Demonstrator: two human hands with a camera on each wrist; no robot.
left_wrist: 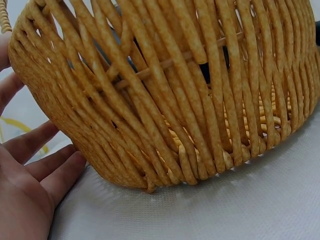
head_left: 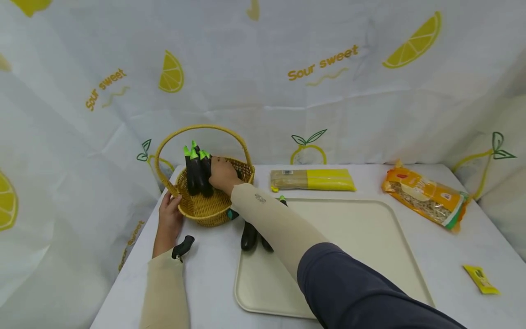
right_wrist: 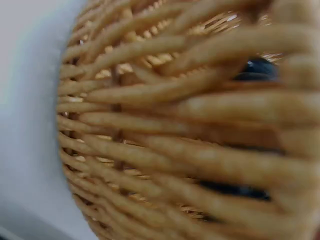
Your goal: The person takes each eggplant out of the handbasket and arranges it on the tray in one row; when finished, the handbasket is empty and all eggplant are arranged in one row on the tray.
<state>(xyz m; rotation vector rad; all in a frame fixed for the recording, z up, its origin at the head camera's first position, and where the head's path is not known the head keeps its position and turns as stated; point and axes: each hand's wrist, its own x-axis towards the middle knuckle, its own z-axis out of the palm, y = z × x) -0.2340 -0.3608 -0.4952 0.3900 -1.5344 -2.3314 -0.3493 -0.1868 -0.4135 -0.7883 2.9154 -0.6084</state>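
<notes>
A yellow wicker basket point(head_left: 201, 211) with a tall arched handle stands at the back left of the table. Several dark eggplants point(head_left: 198, 176) with green stems lean upright inside it. My left hand point(head_left: 169, 217) holds the basket's left side near the foot of the handle; in the left wrist view, its fingers point(left_wrist: 65, 172) lie against the woven wall. Over the basket, my right hand point(head_left: 223, 174) grips an eggplant at the right of the bunch, its fingertips partly hidden. The right wrist view shows mostly blurred wicker point(right_wrist: 175, 120), with dark shapes behind the gaps.
More eggplants point(head_left: 249, 236) lie at the left of a beige tray point(head_left: 349, 237), partly under my right sleeve. Behind the tray lies a yellow-ended noodle packet point(head_left: 312, 179). An orange bag point(head_left: 425, 194) and a small yellow packet point(head_left: 481, 279) are on the right.
</notes>
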